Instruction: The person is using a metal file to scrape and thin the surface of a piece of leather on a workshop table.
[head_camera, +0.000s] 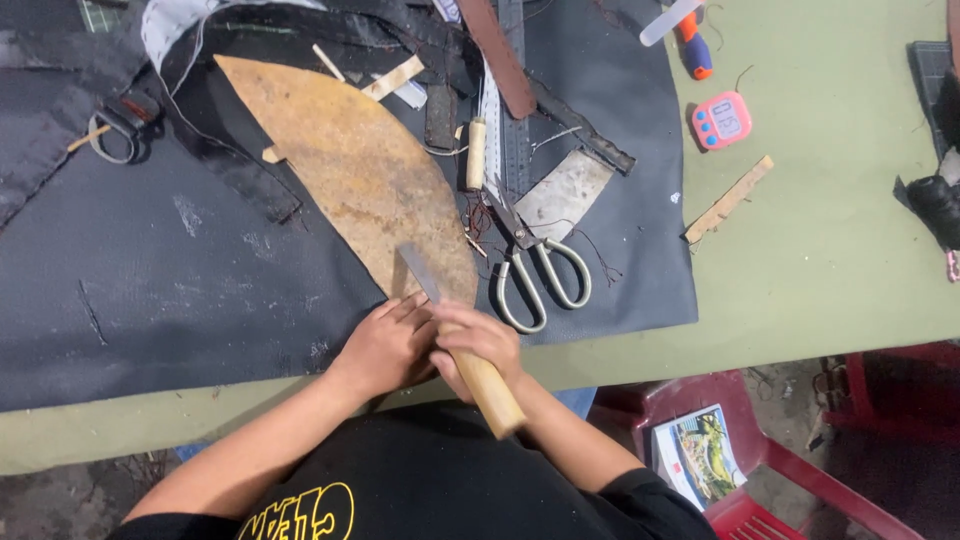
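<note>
From the head camera, the right hand (478, 340) is wrapped tight around one wooden-handled knife (462, 340), its blade laid on the lower tip of one brown curved template (355, 170). The left hand (388, 345) presses flat, fingers together, on the template's tip beside the blade. The template lies on one sheet of black material (160, 270). One pair of scissors (535, 265) rests just right of it; one pink timer (721, 120) sits farther off on the green table (830, 250).

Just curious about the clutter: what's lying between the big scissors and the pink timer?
In the head view, between the scissors and pink timer lie a grey trapezoid offcut and dark sheet's edge.
</note>
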